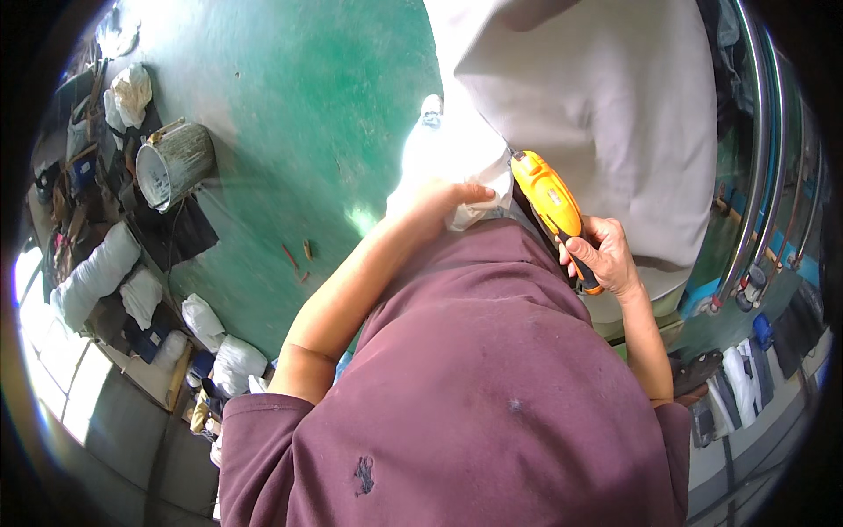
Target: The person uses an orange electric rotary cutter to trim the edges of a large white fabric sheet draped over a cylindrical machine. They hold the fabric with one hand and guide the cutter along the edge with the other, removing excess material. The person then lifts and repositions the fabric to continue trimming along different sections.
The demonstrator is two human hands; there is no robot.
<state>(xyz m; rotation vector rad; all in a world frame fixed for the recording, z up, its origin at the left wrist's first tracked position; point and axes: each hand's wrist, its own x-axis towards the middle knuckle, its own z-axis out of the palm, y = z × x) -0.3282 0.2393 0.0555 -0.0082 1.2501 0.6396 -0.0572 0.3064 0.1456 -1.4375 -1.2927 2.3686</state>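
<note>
My right hand (606,255) wraps round the black-and-orange grip of a yellow handheld tool (550,189). The tool points up and left, its narrow dark tip against the edge of white cloth; its exact kind I cannot make out. In front of my body, my left hand (430,209) grips a bunched piece of thin white cloth (465,162), thumb on top and the other fingers mostly hidden. A large pale sheet (606,114) is draped at the upper right, beside the tool. Where the cloth and the sheet meet is overexposed and hard to tell.
On the green floor (299,97) lie a small red tool (289,256) and a yellow one (307,249). A stained bucket (176,167) is tipped at the left, near several white sacks (97,272). Metal rails (757,140) run along the right side.
</note>
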